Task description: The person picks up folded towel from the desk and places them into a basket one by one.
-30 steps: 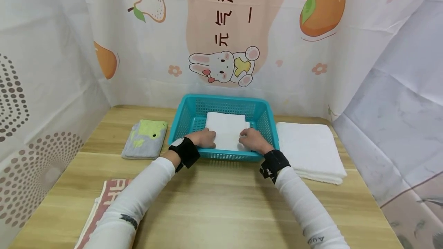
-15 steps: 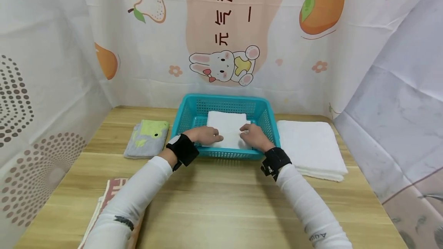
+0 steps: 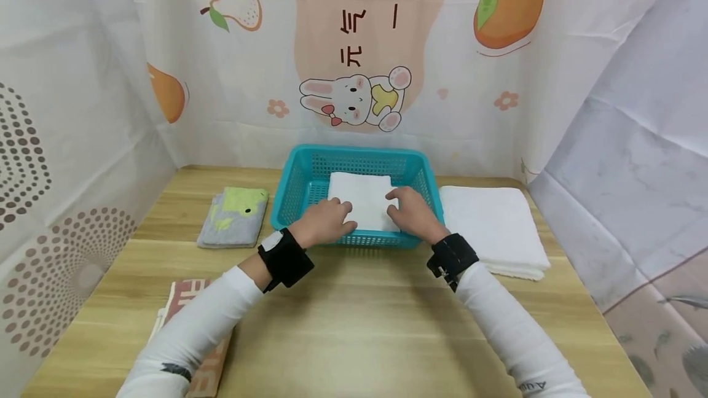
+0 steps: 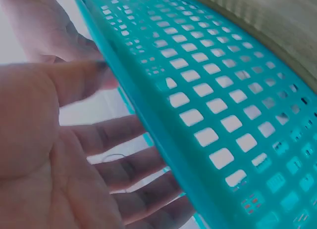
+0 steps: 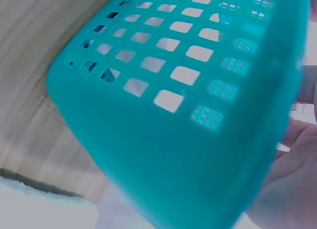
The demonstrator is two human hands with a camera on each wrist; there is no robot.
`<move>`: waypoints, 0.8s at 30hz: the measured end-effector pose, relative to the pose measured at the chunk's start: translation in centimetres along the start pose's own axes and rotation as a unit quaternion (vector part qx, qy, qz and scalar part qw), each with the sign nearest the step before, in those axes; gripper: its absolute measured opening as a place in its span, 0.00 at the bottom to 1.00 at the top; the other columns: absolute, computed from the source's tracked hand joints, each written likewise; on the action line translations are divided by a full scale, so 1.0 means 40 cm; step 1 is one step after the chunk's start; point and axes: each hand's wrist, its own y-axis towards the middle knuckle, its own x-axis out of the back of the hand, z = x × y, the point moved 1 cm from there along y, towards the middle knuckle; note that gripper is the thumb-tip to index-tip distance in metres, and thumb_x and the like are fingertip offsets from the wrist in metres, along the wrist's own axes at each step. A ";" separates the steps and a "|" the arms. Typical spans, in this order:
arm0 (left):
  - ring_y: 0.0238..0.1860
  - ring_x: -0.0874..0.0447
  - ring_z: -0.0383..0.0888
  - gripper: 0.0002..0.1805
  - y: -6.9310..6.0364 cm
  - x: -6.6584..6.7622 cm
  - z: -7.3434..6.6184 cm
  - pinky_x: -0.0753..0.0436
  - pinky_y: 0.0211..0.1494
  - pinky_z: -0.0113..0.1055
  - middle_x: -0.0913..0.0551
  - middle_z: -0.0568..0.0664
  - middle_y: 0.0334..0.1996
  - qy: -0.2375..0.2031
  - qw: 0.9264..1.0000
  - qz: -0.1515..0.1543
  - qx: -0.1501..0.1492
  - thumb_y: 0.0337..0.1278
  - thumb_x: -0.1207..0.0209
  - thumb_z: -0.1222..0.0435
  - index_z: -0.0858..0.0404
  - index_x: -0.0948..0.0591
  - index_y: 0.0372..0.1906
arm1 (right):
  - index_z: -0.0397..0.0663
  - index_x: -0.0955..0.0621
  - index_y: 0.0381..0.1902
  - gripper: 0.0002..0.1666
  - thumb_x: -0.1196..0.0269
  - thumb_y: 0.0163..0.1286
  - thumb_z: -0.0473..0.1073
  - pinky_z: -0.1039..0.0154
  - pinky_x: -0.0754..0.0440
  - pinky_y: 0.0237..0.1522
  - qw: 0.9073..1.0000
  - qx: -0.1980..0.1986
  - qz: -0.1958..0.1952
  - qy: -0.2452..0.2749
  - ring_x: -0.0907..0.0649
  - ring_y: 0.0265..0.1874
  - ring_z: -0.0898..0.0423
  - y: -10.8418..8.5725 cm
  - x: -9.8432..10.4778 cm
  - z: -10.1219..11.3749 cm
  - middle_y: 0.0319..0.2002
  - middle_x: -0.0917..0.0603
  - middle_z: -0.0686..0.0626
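Basket (image 3: 370, 238): turquoise plastic, a rounded-corner rectangle, walls punched with rows of little holes!
Table (image 3: 343, 330): smooth, pale wood grain.
Towel (image 3: 364, 194): white, neatly folded flat, lying inside the basket.
Left hand (image 3: 322, 221): fingers loose and apart by the near rim, released.
Right hand (image 3: 412, 211): released too, loosely bent, thumb off forefinger.

Sideways characters, "元气满" and "一天", are running up the curtain (image 3: 381, 48); letters starting "Au" are showing on the right sleeve (image 3: 514, 324); the reddish towel's (image 3: 212, 364) lettering is hiding partly under the left sleeve (image 3: 193, 336).
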 end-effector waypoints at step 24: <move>0.30 0.32 0.48 0.05 -0.123 -0.089 -0.028 0.31 0.29 0.35 0.24 0.54 0.32 0.124 0.940 -0.289 -0.133 0.59 0.34 0.69 0.63 0.20 0.37 | 0.35 0.18 0.53 0.21 0.30 0.60 0.32 0.44 0.23 0.56 0.981 0.116 -0.096 -0.123 0.24 0.58 0.36 -0.208 -0.037 0.037 0.57 0.23 0.34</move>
